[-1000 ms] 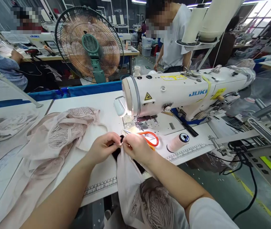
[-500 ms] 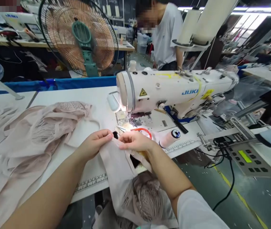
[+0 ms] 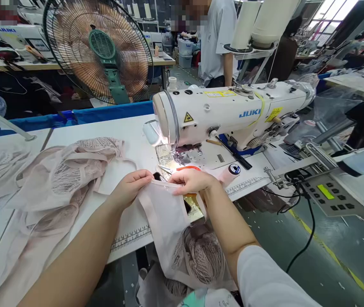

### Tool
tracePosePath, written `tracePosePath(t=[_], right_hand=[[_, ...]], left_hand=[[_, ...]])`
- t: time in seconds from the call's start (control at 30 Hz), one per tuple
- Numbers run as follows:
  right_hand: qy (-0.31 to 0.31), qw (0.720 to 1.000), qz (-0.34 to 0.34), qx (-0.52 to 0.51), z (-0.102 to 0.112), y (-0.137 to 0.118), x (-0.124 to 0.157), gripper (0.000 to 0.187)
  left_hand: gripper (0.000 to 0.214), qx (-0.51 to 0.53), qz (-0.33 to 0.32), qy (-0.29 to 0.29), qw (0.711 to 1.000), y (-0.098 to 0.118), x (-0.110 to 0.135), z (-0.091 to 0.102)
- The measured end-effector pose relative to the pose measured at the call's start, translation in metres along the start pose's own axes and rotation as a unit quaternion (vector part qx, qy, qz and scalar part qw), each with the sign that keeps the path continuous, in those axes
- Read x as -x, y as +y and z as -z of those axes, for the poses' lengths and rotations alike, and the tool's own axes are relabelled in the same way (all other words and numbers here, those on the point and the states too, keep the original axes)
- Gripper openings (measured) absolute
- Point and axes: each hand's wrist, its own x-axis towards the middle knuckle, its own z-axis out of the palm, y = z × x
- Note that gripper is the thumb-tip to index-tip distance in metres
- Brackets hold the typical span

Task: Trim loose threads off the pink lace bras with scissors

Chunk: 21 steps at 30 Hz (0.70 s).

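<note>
My left hand (image 3: 134, 186) pinches one end of the top edge of a pale pink garment with lace panels (image 3: 165, 213), bra-like in look. A short way along the same edge, my right hand (image 3: 192, 181) grips it between thumb and fingers. The sheer fabric hangs between and below my hands over the table's front edge, its gathered lace part (image 3: 204, 256) lowest. Just beyond my right hand lie scissors with orange-red handles (image 3: 188, 168), partly covered by it. The JUKI sewing machine (image 3: 226, 113) stands behind, its lamp lighting the needle area.
More pale pink lace garments (image 3: 69, 175) lie piled on the left of the white table (image 3: 130, 128). A pink thread cone (image 3: 228, 174) and a black-handled tool (image 3: 237, 157) are at right. Beyond stand a fan (image 3: 101, 51) and a person in a light shirt (image 3: 218, 42). A control panel (image 3: 332, 192) sits right.
My hands have moved apart along the garment's top edge, the right one shifting rightward, so the edge now spans between them. The view has tilted slightly downward.
</note>
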Motion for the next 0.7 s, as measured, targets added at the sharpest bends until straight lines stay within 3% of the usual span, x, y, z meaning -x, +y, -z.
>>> tracePosePath(t=[0.37, 0.7], right_hand=[[-0.011, 0.999, -0.04, -0.023, 0.001, -0.012, 0.006, 0.014], [0.021, 0.999, -0.002, 0.05, 0.003, -0.01, 0.005, 0.012]], left_hand=[[0.019, 0.022, 0.014, 0.016, 1.0, 0.0, -0.001, 0.001], [0.018, 0.046, 0.013, 0.019, 0.999, 0.0, 0.0, 0.001]])
